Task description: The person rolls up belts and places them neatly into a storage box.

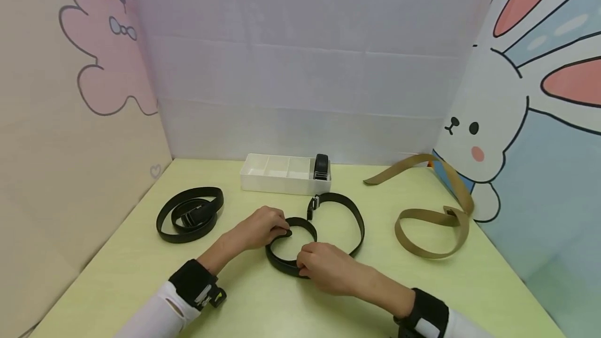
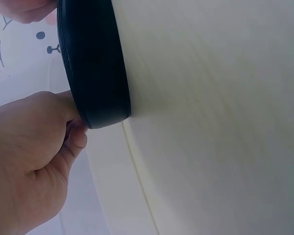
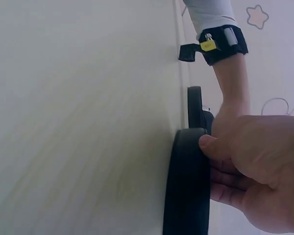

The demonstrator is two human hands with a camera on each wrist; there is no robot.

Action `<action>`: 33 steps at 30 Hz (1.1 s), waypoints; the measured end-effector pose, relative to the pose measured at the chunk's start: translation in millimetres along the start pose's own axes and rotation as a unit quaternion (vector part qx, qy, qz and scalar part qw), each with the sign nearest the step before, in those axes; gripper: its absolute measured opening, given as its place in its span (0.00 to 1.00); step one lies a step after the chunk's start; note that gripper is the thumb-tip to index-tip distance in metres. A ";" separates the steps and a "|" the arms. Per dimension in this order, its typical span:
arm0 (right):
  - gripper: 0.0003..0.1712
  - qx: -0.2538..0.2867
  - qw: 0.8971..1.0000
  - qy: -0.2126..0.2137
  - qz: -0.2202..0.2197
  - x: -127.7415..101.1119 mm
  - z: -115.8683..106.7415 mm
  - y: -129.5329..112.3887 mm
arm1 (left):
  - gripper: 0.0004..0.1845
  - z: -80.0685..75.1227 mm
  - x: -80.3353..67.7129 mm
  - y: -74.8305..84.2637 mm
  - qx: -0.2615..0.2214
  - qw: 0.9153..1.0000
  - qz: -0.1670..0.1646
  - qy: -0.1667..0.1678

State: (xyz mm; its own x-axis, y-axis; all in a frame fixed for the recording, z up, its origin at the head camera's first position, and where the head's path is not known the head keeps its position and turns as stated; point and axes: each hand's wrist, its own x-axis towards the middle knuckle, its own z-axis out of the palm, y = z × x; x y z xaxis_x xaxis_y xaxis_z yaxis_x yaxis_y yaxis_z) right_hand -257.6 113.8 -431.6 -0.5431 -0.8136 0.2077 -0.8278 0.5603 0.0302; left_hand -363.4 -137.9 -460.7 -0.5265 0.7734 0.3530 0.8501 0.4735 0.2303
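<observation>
Coiled belt (image 1: 190, 214) left, strap (image 1: 434, 213) right, tray (image 1: 277, 173) behind the looped belt (image 1: 324, 233)

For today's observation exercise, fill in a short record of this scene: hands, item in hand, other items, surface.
left hand: pinches the black belt at its loop's far side
right hand: grips the loop's near side
other belts: coiled black belt at left; tan belt at right
tray: white divided tray, a rolled belt in its right end compartment
surface: pale green table
</observation>
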 end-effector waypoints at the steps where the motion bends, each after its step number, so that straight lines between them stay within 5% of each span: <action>1: 0.06 0.002 1.000 -0.007 -0.001 -3.7 -1.7 3.1 | 0.05 -0.6 0.1 0.1 -0.001 1.000 0.000 -0.001; 8: 0.10 0.004 0.999 -0.042 0.006 -42.6 -16.2 35.0 | 0.06 -4.3 -0.5 -0.6 -0.007 1.000 -0.003 -0.005; 18: 0.18 -0.043 0.998 -0.024 0.043 -100.2 -30.3 104.1 | 0.07 -5.3 -5.7 -5.7 -0.019 1.000 -0.010 0.006; 28: 0.12 0.097 0.990 -0.039 0.098 -110.9 -35.1 120.6 | 0.06 -1.9 -6.3 -5.3 -0.019 1.000 -0.015 0.018; 33: 0.08 0.150 0.982 -0.002 0.117 -105.8 -34.8 129.3 | 0.06 0.6 -8.9 -2.7 -0.021 1.000 -0.017 0.011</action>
State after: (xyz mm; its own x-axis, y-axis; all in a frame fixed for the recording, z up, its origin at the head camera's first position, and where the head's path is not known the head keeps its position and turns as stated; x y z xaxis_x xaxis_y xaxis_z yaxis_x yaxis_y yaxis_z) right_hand -302.4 277.7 -415.7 -0.7233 -0.6693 0.1698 -0.6841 0.6613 -0.3076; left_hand -361.1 -145.8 -465.1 -0.5563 0.7468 0.3645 0.8303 0.4818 0.2801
